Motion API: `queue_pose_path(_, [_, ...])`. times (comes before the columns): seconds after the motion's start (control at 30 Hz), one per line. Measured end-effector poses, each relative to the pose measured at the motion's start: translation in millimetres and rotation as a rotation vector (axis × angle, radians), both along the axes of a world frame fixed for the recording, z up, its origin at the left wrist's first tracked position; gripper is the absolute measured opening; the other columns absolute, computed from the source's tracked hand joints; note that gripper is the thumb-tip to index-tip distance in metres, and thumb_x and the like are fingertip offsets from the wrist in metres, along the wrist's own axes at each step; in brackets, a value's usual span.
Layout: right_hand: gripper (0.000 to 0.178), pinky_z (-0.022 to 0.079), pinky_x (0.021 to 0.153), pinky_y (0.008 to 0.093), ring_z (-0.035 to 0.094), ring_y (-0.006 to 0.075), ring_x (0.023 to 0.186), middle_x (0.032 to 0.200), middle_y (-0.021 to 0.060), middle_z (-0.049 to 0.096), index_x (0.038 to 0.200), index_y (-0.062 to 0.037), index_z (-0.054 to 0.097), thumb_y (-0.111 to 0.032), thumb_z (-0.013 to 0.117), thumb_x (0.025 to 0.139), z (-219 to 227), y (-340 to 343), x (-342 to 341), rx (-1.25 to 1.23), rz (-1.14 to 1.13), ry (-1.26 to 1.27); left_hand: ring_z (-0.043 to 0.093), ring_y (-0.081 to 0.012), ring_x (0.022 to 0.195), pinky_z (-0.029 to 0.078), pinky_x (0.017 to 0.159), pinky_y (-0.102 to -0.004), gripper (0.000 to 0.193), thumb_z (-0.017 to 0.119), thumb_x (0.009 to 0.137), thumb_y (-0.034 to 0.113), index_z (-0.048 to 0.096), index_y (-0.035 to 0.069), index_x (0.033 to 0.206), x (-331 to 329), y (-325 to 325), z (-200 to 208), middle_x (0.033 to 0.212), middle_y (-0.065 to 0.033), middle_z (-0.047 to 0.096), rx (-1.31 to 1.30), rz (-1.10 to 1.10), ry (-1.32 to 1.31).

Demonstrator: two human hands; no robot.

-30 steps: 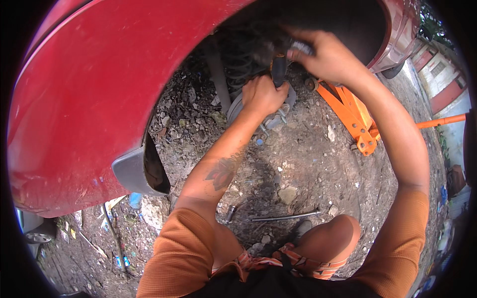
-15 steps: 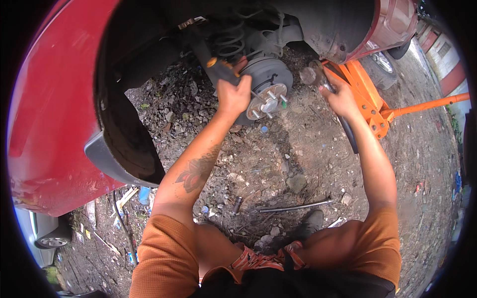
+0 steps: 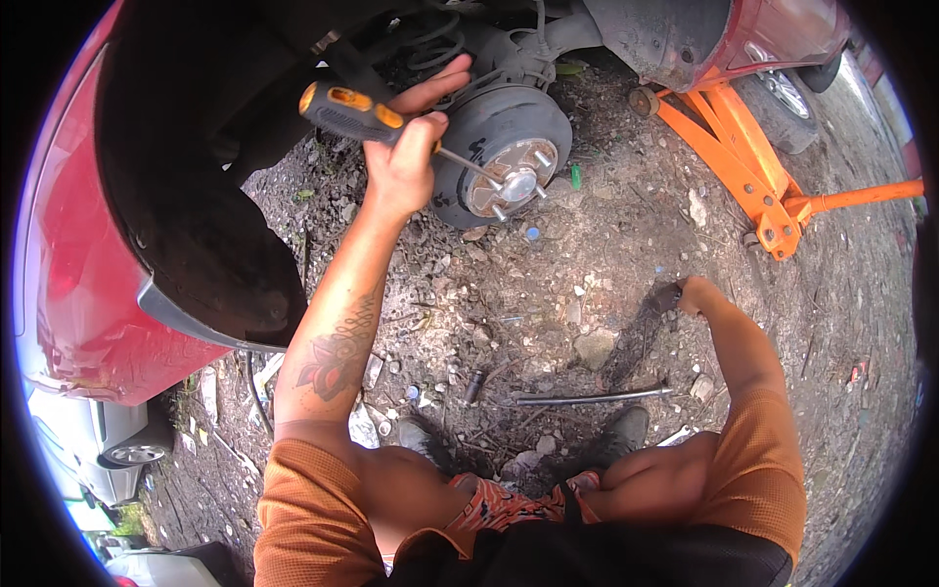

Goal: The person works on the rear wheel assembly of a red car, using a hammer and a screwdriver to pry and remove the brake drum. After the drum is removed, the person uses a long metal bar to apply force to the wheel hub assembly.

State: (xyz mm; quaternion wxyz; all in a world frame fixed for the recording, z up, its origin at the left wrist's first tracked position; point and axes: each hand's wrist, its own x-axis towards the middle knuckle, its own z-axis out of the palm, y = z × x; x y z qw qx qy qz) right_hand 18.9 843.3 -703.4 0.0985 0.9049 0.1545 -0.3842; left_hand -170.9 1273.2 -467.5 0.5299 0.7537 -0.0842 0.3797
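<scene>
My left hand (image 3: 403, 161) holds a screwdriver (image 3: 357, 114) with a black and yellow handle, its thumb near the collar and some fingers stretched out toward the drum. The thin shaft slants down to the hub face of a rusty brake drum (image 3: 514, 137), with the tip by the raised centre cap. Studs stick out around that cap. Low on the right, my right hand (image 3: 693, 293) is closed on a hammer (image 3: 667, 296), of which only a dark, foreshortened part shows beside the fingers.
An orange floor jack (image 3: 753, 181) stands under the red car (image 3: 78, 313) at the right, near a wheel (image 3: 782, 98). On the littered dirt before my shoes lie a metal bar (image 3: 592, 397) and a dark socket (image 3: 474, 385). The wheel arch liner (image 3: 176, 176) overhangs at the left.
My right hand has swung down and back from beside the drum with the hammer. My left hand has shifted left in view, and the screwdriver now lies at a different slant, its handle farther left.
</scene>
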Motion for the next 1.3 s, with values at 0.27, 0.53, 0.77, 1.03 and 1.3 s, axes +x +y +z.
queue_pose_path(0.27, [0.055,0.06,0.078,0.041,0.072,0.0306,0.097,0.116,0.0163,0.07,0.128,-0.0094,0.064,-0.003,0.058,0.074,-3,-3,6,-0.007,0.079,-0.031,0.053,-0.0293,0.133,0.032,0.118,-0.0456,0.043,0.053,0.079,0.009,0.066,-0.005,0.118,56,-24,-19,0.134,-0.018,0.063,0.354,0.023,0.196])
queue_pose_path(0.53, [0.056,0.058,0.086,0.0419,0.069,0.032,0.107,0.12,0.0165,0.068,0.131,-0.0112,0.062,-0.005,0.059,0.075,-1,-6,4,0.021,0.018,-0.017,0.059,-0.026,0.126,0.034,0.116,-0.0438,0.039,0.054,0.082,0.007,0.068,-0.003,0.117,67,-19,-21,0.126,-0.0143,0.068,0.207,0.023,0.318])
queue_pose_path(0.77, [0.054,0.06,0.073,0.0396,0.074,0.0274,0.09,0.11,0.0139,0.072,0.131,-0.0154,0.063,-0.006,0.06,0.077,-16,-20,8,0.021,0.09,-0.077,0.061,-0.0283,0.123,0.032,0.118,-0.0472,0.036,0.051,0.083,0.006,0.068,-0.005,0.113,60,-11,-37,0.124,-0.0183,0.068,0.272,-0.023,0.119])
queue_pose_path(1.03, [0.06,0.06,0.07,0.0383,0.074,0.0261,0.077,0.11,0.0147,0.071,0.136,-0.0141,0.059,-0.003,0.057,0.078,1,-2,1,-0.008,0.01,0.023,0.062,-0.0294,0.122,0.032,0.117,-0.0522,0.036,0.052,0.079,0.003,0.067,-0.005,0.11,36,3,-52,0.122,-0.017,0.069,0.29,-0.039,-0.052])
queue_pose_path(1.3, [0.058,0.061,0.069,0.0367,0.074,0.0263,0.078,0.11,0.0154,0.071,0.135,-0.0109,0.06,-0.002,0.057,0.077,8,2,-4,-0.002,-0.013,-0.013,0.059,-0.0286,0.126,0.034,0.116,-0.0493,0.039,0.054,0.079,0.008,0.066,-0.004,0.114,39,-6,-40,0.126,-0.0167,0.067,0.283,-0.091,0.026])
